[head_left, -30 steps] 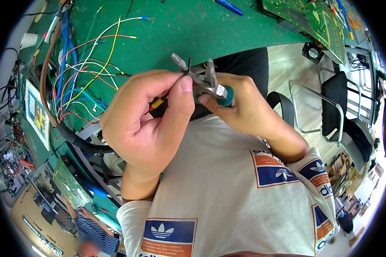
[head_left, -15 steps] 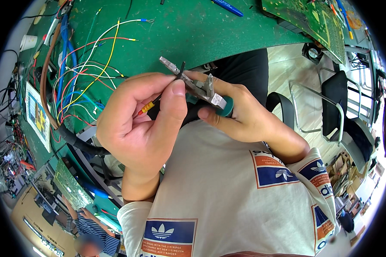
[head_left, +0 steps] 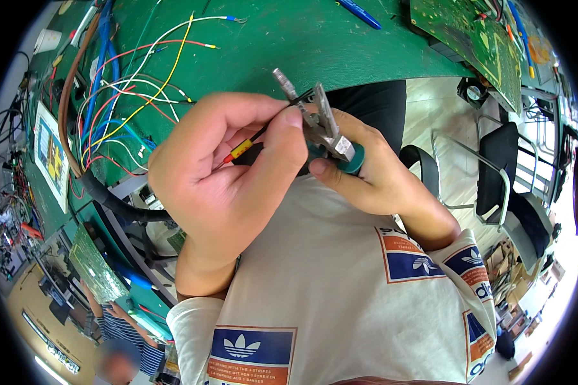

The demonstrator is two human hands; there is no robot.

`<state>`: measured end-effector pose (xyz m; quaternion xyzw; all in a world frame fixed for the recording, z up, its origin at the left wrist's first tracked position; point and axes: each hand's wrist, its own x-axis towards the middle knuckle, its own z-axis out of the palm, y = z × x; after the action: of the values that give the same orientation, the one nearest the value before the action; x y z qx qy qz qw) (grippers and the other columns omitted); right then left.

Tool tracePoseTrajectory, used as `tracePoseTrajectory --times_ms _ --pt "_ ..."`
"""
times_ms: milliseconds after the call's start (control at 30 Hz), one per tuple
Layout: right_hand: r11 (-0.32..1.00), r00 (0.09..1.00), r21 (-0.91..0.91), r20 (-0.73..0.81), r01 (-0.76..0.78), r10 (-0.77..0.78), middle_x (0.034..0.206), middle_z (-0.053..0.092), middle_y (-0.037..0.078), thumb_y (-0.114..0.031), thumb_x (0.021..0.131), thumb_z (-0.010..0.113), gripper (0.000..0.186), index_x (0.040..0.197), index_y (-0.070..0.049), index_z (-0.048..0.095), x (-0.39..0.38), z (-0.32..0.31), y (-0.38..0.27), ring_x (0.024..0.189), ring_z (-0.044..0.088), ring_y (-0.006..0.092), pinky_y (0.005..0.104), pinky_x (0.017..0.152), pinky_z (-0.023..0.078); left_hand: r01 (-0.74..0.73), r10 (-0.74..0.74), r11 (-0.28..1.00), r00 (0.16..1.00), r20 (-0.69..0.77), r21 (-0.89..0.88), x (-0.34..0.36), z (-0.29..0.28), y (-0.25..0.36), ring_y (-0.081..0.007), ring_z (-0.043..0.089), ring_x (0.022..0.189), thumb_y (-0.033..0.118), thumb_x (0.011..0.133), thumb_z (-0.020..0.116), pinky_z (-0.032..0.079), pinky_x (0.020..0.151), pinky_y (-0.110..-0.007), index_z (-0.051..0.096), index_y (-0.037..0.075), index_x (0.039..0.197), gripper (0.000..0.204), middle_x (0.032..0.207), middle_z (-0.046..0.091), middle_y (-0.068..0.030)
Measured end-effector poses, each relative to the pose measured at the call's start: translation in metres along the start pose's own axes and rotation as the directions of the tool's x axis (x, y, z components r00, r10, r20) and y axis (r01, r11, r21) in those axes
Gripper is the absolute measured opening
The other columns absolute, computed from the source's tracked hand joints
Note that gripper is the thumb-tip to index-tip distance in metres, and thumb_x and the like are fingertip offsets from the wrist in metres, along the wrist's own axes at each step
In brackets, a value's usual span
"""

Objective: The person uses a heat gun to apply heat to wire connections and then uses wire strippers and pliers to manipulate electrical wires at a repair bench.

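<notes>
My left hand [head_left: 228, 170] pinches a thin black wire [head_left: 258, 133] between thumb and forefinger. A yellow marker sleeve [head_left: 242, 149] with a red end sits on that wire, near the palm. My right hand [head_left: 372, 167] is wrapped round a metal hand tool like wire strippers [head_left: 331, 131], with green on its grip. The tool's two jaws point up and stand apart. Across the gap between them lies the black wire's tip [head_left: 302, 97], touching or very close to the jaws. My left fingertips are beside the nearer jaw, and the tool's handles are mostly hidden by my right hand.
Loose coloured wires [head_left: 135, 96] and a thick black cable [head_left: 115, 202] spread over the green bench [head_left: 257, 48] at left. A blue pen [head_left: 359, 14] and a green circuit board [head_left: 469, 45] lie at the far side. Chairs [head_left: 498, 160] stand at right; another person [head_left: 125, 337] is at lower left.
Both hands and the tool have moved slightly right in the view. The tool's jaws have come closer together, and the black wire's tip now spans the gap between them.
</notes>
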<state>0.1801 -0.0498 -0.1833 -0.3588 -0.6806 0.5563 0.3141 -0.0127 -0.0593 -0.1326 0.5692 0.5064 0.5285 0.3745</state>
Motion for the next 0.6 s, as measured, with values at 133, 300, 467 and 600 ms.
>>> tracePoseTrajectory --times_ms 133,300,467,600 --pt "0.999 1.0 0.029 0.017 -0.024 0.023 0.132 0.064 0.025 -0.003 0.088 0.071 0.056 0.14 0.006 0.054 0.0 0.0 0.0 0.121 0.063 0.0376 0.042 0.104 0.048 -0.001 0.002 0.999 1.0 0.023 -0.054 0.003 0.0 0.001 -0.0138 0.071 0.075 -0.003 0.091 0.071 0.056 0.068 -0.023 0.066 -0.007 0.094 0.008 0.084 0.074 -0.013" --pt "0.993 0.994 0.077 0.065 -0.088 0.083 0.127 0.066 0.024 -0.005 0.09 0.069 0.05 0.137 0.007 0.056 0.0 0.0 -0.003 0.117 0.064 0.0353 0.0408 0.103 0.048 -0.016 0.018 0.998 0.999 0.035 -0.059 0.004 -0.003 -0.002 -0.0121 0.07 0.075 -0.005 0.09 0.072 0.055 0.067 -0.021 0.066 -0.008 0.094 0.007 0.084 0.074 -0.0118" --pt "0.985 0.983 0.05 0.097 -0.163 0.157 0.12 0.069 0.022 -0.007 0.093 0.068 0.044 0.133 0.008 0.058 0.0 -0.002 -0.01 0.112 0.066 0.0297 0.0387 0.099 0.049 -0.005 0.006 0.998 0.999 0.033 -0.057 0.005 -0.004 0.0 -0.0109 0.07 0.074 -0.006 0.089 0.072 0.054 0.067 -0.021 0.067 -0.008 0.094 0.007 0.086 0.073 -0.0107" --pt "0.955 0.953 0.086 0.126 -0.285 0.274 0.119 0.069 0.021 -0.009 0.093 0.069 0.044 0.132 0.008 0.059 -0.002 -0.004 -0.013 0.111 0.066 0.0278 0.0384 0.099 0.049 0.004 -0.003 0.999 0.999 0.032 -0.044 0.004 -0.005 0.0 -0.0107 0.07 0.075 -0.006 0.09 0.073 0.055 0.067 -0.021 0.067 -0.008 0.094 0.008 0.086 0.073 -0.0105"
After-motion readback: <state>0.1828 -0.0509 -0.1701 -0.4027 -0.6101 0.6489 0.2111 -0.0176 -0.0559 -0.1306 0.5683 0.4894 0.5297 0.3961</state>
